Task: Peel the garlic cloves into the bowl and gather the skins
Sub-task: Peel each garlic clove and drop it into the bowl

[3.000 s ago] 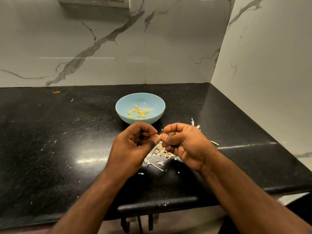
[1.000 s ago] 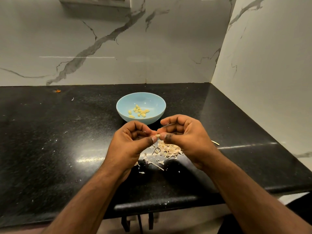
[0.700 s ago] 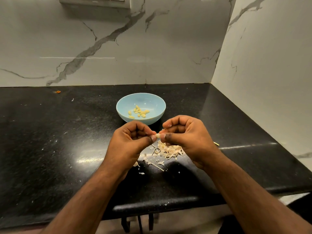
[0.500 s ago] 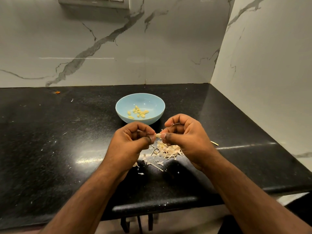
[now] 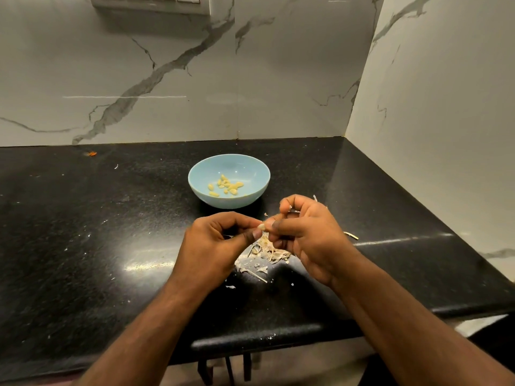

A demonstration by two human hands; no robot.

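One garlic clove (image 5: 261,226) sits pinched between our two hands, above the skins (image 5: 264,250) heaped on the black desk (image 5: 83,232). Our left hand (image 5: 216,240) nips it with thumb and curled fingers; our right hand (image 5: 303,232) grips its other end the same way. Just beyond, the blue bowl (image 5: 203,188) holds several peeled cloves (image 5: 226,185). Behind stands a marble wall (image 5: 167,79).

The garlic clove (image 5: 261,226) is mostly hidden between both thumbs; the switch plate (image 5: 150,2) is cut off by the top edge
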